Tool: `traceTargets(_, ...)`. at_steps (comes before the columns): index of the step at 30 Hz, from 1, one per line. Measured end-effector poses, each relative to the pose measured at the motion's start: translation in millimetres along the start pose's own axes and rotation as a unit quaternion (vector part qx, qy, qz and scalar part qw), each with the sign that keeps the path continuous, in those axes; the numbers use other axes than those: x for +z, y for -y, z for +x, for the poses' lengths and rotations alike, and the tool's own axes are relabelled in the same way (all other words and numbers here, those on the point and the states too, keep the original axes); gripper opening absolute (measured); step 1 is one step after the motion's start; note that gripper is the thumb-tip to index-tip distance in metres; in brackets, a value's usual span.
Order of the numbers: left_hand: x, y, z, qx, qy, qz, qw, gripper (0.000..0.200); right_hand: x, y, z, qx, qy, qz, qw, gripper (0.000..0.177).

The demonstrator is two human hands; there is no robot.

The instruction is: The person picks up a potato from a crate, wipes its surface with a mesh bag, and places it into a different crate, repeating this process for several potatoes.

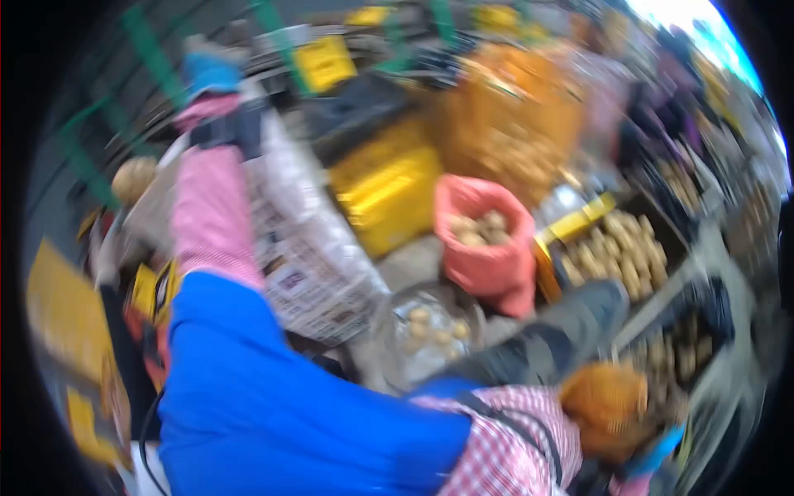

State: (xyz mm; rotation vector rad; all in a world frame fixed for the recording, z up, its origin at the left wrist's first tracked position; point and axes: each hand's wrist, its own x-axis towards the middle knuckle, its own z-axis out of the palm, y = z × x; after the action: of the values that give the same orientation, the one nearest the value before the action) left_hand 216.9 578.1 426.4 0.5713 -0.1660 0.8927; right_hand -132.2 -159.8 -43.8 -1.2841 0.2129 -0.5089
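The whole view is tilted and smeared by motion. My left arm, in a pink sleeve with a dark band, stretches to the upper left. My left hand (217,50), past a blue cuff, is too blurred to show its fingers or any hold. A white printed sack (318,277) lies beside that arm. At the lower right, past another blue cuff, my right hand (668,409) is a brownish blur beside a crate of potatoes (682,355). Near it is a rounded orange-brown thing (604,401) whose kind I cannot make out. The right fingers are indistinct.
A pink sack (488,264) holds potatoes. A round, clear-lined container (426,331) holds several more. Behind stand an orange sack (513,116), a yellow box (389,190) and another potato crate (616,248). Green rails (153,54) and people (678,74) appear beyond.
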Motion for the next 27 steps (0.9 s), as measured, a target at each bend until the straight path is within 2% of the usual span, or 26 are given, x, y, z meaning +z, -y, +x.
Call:
traceTargets(1, 6.2, 26.8, -13.3, -0.004, 0.095, 0.044, 0.994, 0.039, 47.6, 44.4, -13.9, 0.025, -0.018, -0.018, 0.999, 0.05)
traceTargets(3, 29.7, 121.3, -98.9, 0.004, 0.205, 0.124, 0.971, 0.042, 8.3, 31.1, -23.9, -0.015, -0.047, -0.02, 0.999, 0.06)
traceTargets(4, 38.6, 165.5, -156.7, -0.031, 0.247, 0.165, 0.954, 0.044, 3.0, 38.0, -19.1, -0.014, -0.118, -0.019, 0.993, 0.049)
traceTargets(5, 43.8, 205.4, -223.4, -0.13, 0.339, 0.232, 0.902, 0.042, 0.7, 58.6, -19.6, -0.001, -0.11, -0.062, 0.992, 0.049)
traceTargets(6, 48.6, 243.5, -291.2, -0.207, 0.439, 0.307, 0.819, 0.041, -2.2, 80.4, -19.7, 0.016, -0.082, -0.097, 0.992, 0.049)
traceTargets(8, 9.8, 357.5, -327.0, -0.26, 0.555, 0.284, 0.738, 0.027, -9.4, 100.1, -31.6, 0.026, -0.146, -0.094, 0.985, 0.049)
traceTargets(9, -0.6, 389.8, -391.4, -0.28, 0.601, 0.32, 0.676, 0.026, -8.0, 104.6, -31.9, 0.03, -0.167, -0.092, 0.981, 0.049)
traceTargets(10, 1.8, 420.6, -453.8, -0.374, 0.648, 0.315, 0.584, 0.026, -18.8, 107.6, -33.7, 0.046, -0.164, -0.142, 0.975, 0.05)
traceTargets(12, -6.2, 454.0, -580.4, -0.294, 0.742, 0.297, 0.525, 0.03, -35.7, 108.3, -39.5, 0.086, -0.149, -0.245, 0.954, 0.051)
traceTargets(13, -14.9, 484.8, -636.0, -0.351, 0.788, 0.206, 0.462, 0.037, -50.2, 92.9, -44.3, 0.098, -0.109, -0.28, 0.949, 0.047)
traceTargets(14, -24.9, 517.9, -690.3, -0.308, 0.837, 0.197, 0.408, 0.042, -64.7, 78.0, -49.1, 0.107, -0.068, -0.314, 0.941, 0.045)
traceTargets(16, -61.9, 577.9, -786.3, -0.234, 0.901, 0.211, 0.3, 0.047, -55.0, 76.5, -43.0, 0.074, 0.005, -0.466, 0.882, 0.047)
traceTargets(18, -83.9, 613.2, -859.3, -0.091, 0.962, 0.224, 0.13, 0.047, -57.7, 85.9, -28.4, 0.125, 0.036, -0.452, 0.883, 0.048)
traceTargets(20, -97.8, 622.5, -911.4, 0.04, 0.97, 0.238, -0.04, 0.042, -63.0, 90.6, -18.1, 0.151, 0.038, -0.469, 0.87, 0.052)
traceTargets(21, -126.7, 639.1, -934.5, 0.098, 0.968, 0.216, -0.083, 0.046, -65.8, 94.5, -12.5, 0.173, 0.044, -0.473, 0.863, 0.054)
traceTargets(22, -158.7, 647.9, -946.8, 0.12, 0.967, 0.209, -0.088, 0.038, -68.7, 93.7, -10.1, 0.196, 0.05, -0.475, 0.856, 0.055)
traceTargets(24, -204.3, 649.6, -955.5, 0.132, 0.968, 0.195, -0.087, 0.032, -74.1, 86.7, -11.1, 0.168, 0.03, -0.445, 0.879, 0.057)
traceTargets(25, -212.5, 646.2, -958.1, 0.131, 0.974, 0.178, -0.047, 0.033, -75.7, 89.1, -8.5, 0.195, 0.035, -0.44, 0.876, 0.061)
traceTargets(27, -200.1, 643.8, -970.2, 0.099, 0.967, 0.204, -0.114, 0.038, -76.1, 94.2, -5.5, 0.223, 0.039, -0.438, 0.87, 0.063)
